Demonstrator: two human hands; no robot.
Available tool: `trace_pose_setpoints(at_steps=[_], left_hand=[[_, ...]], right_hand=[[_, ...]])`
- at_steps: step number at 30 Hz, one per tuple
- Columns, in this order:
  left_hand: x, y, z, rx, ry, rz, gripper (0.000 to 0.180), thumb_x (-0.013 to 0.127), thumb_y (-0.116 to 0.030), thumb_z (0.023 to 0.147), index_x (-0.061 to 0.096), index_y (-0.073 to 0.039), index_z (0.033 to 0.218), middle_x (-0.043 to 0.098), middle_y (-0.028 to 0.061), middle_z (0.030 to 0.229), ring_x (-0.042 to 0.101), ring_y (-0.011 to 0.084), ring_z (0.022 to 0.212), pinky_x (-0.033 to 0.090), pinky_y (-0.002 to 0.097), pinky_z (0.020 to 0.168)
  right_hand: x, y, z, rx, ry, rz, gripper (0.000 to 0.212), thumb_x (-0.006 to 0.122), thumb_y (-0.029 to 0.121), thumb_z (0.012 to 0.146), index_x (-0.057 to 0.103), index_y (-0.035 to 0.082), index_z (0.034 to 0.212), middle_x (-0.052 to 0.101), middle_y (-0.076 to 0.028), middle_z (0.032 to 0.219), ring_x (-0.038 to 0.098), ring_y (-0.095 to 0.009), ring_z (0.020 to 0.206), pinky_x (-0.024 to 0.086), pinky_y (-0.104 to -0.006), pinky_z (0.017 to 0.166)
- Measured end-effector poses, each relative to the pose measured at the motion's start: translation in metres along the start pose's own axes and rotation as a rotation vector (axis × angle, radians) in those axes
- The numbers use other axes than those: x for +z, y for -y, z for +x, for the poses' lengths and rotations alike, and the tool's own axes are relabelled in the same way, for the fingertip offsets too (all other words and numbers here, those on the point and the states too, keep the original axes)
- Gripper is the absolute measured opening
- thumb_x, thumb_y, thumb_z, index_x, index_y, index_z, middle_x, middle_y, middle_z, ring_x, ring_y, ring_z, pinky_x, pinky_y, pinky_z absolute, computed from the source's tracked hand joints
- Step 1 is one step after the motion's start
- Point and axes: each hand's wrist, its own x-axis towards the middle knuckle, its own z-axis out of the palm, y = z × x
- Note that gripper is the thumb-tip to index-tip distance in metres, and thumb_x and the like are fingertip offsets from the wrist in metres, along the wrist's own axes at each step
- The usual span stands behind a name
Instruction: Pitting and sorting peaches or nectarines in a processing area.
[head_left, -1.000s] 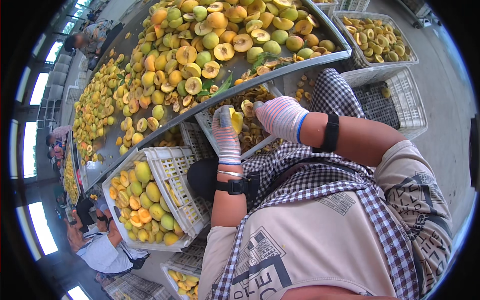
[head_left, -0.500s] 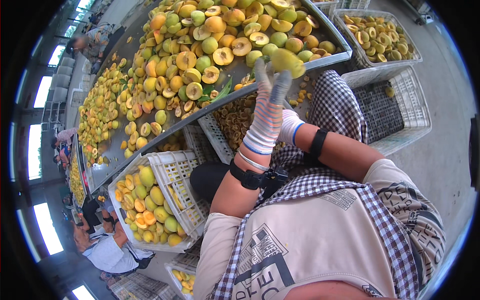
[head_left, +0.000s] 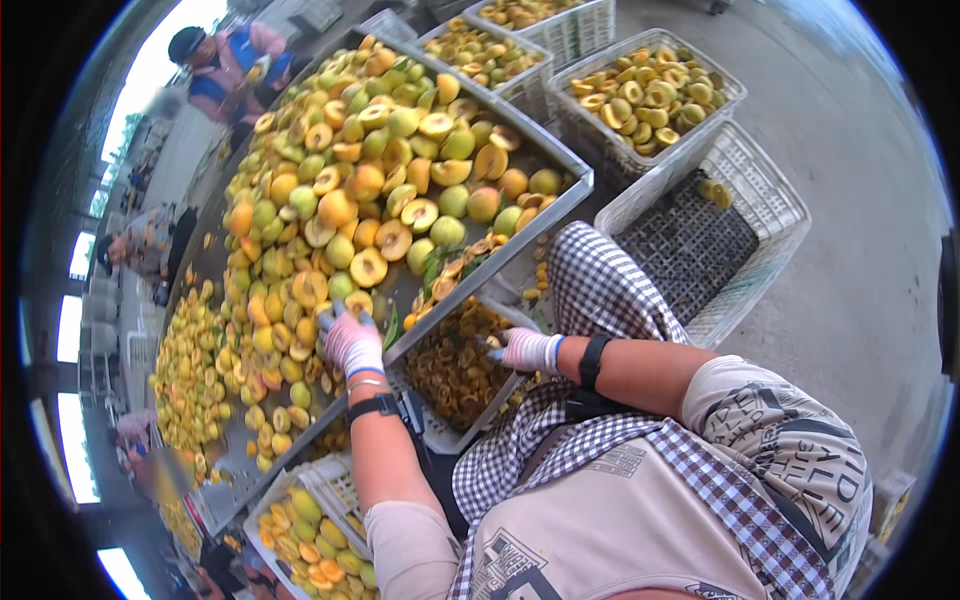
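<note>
My left hand [head_left: 352,338], in a striped glove with grey fingertips, reaches onto the metal sorting table. Its fingers are closed about a halved apricot [head_left: 358,303] at the near edge of the fruit heap. My right hand [head_left: 527,351], gloved alike, is over a crate of brownish scraps [head_left: 450,372] below the table edge. Its fingers are bent together near a small pale piece that is too small to name. Whole and halved apricots [head_left: 337,208], green to orange, cover the table, some cut sides showing dark pits.
The table's raised metal rim [head_left: 490,272] runs between me and the heap. To the right, a white crate [head_left: 775,240] holds a few apricot pieces; behind it stands a full crate [head_left: 650,95]. Another filled crate [head_left: 315,540] is at lower left. Co-workers [head_left: 225,65] are at far left.
A blurred apricot piece was by my raised left hand; now more pieces show in the right crate. My left hand has lowered leftward to the heap, my right is over the scraps. The view has shifted.
</note>
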Motion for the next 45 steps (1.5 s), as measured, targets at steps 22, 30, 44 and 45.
trace_pose_setpoints(at_steps=[22,30,44,45], left_hand=[[-0.037,-0.011,-0.159,-0.030,0.187,-1.782,0.046,0.069,-0.025,0.083,0.049,-0.005,0.119,0.057,0.0053,0.109,0.057,0.0140,0.089,0.048,0.0243,0.073],[0.003,0.000,-0.194,0.047,0.124,-1.673,0.019,0.062,-0.003,0.085,0.056,-0.005,0.103,0.060,0.0039,0.097,0.058,0.0136,0.085,0.049,0.0271,0.077],[-0.029,-0.004,-0.182,0.309,-0.018,-1.093,0.032,0.071,-0.028,0.078,0.061,-0.006,0.098,0.061,0.0102,0.112,0.064,0.0224,0.088,0.051,0.0320,0.073],[-0.033,-0.002,-0.177,0.243,0.045,-1.206,0.035,0.071,-0.029,0.079,0.059,-0.004,0.101,0.061,0.0094,0.109,0.064,0.0197,0.086,0.051,0.0312,0.072]], right_hand=[[-0.007,0.082,-0.050,-0.228,0.190,0.648,0.062,0.060,0.062,0.074,0.060,0.005,0.097,0.055,-0.003,0.075,0.049,-0.013,0.059,0.042,-0.0282,0.051],[-0.009,0.083,-0.094,-0.031,0.467,0.614,0.053,0.062,0.058,0.078,0.064,0.011,0.102,0.064,-0.005,0.077,0.049,-0.009,0.045,0.036,-0.0206,0.035],[0.002,0.060,-0.063,0.125,0.359,1.041,0.041,0.068,0.049,0.077,0.058,0.013,0.096,0.055,0.000,0.058,0.047,-0.012,0.040,0.037,-0.0204,0.036],[0.000,0.066,-0.068,0.117,0.336,1.025,0.042,0.067,0.049,0.077,0.058,0.012,0.094,0.055,0.001,0.060,0.047,-0.009,0.040,0.037,-0.0192,0.037]])
